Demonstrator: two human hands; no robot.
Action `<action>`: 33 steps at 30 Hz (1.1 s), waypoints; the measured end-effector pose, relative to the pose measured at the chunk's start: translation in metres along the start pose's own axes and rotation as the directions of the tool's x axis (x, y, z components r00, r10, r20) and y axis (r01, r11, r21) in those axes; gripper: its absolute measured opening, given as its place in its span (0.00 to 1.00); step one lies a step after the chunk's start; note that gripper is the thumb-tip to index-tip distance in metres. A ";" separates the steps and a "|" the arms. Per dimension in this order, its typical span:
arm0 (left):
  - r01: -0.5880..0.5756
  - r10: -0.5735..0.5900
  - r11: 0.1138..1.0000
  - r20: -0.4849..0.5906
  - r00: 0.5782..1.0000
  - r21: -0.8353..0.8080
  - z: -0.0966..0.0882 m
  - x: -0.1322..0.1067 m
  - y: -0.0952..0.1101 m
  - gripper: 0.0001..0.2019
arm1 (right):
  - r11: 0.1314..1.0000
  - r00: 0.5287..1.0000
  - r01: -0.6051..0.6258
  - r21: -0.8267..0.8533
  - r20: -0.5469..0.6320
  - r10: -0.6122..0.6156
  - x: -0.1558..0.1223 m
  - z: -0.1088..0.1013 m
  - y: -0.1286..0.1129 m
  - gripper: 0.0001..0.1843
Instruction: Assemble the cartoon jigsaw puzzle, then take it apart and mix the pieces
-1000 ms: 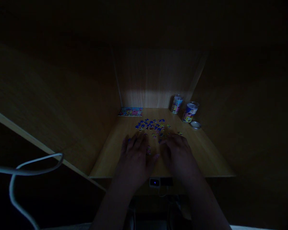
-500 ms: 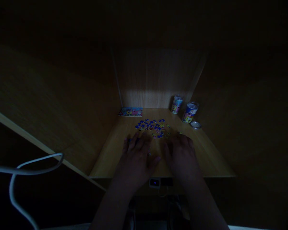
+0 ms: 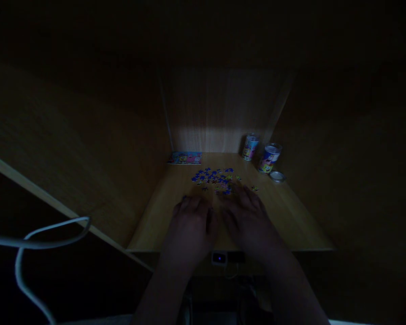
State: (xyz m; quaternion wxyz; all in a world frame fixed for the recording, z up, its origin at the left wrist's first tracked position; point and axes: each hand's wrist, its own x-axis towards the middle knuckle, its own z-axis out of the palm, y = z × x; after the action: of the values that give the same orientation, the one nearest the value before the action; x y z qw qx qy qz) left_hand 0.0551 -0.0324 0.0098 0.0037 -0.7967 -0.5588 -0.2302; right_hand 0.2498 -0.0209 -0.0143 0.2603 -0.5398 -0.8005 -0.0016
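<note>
The scene is very dark. Loose blue and yellow puzzle pieces (image 3: 214,179) lie scattered in the middle of a wooden desk (image 3: 291,216). My left hand (image 3: 191,225) rests palm down on the desk just in front of the pieces, its fingers curled inward. Beside it, my right hand (image 3: 245,216) lies flat with fingers stretched toward the nearest pieces. The two hands almost touch. Whether any piece lies under them is hidden.
A colourful cartoon picture card (image 3: 185,158) lies at the back left corner. Two printed tins (image 3: 250,147) (image 3: 269,158) stand at the back right, with a round lid (image 3: 277,176) beside them. Wooden walls enclose the desk. A white cable (image 3: 37,243) loops at left.
Both hands have drawn closer together and slightly toward me. The left hand's fingers have curled in from their earlier spread. The puzzle pieces look unmoved.
</note>
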 end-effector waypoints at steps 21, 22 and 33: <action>-0.131 0.129 0.981 -0.019 0.991 -0.141 -0.002 -0.001 -0.003 0.08 | 1.000 1.000 -0.004 0.027 -0.016 0.005 0.002 -0.002 0.001 0.26; -0.146 0.146 0.978 -0.014 0.989 -0.151 -0.002 -0.001 -0.003 0.09 | 1.000 1.000 -0.004 0.031 -0.018 0.004 0.002 -0.001 0.001 0.26; -0.168 0.184 0.948 0.035 0.982 -0.270 0.001 -0.001 -0.007 0.16 | 1.000 0.999 -0.024 0.003 -0.026 0.024 0.002 0.000 0.001 0.25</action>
State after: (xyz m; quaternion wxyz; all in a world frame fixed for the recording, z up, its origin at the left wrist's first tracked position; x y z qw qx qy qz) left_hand 0.0491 -0.0306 0.0073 -0.0992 -0.8432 -0.4494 -0.2779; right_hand 0.2502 -0.0187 -0.0139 0.2715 -0.5491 -0.7904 -0.0045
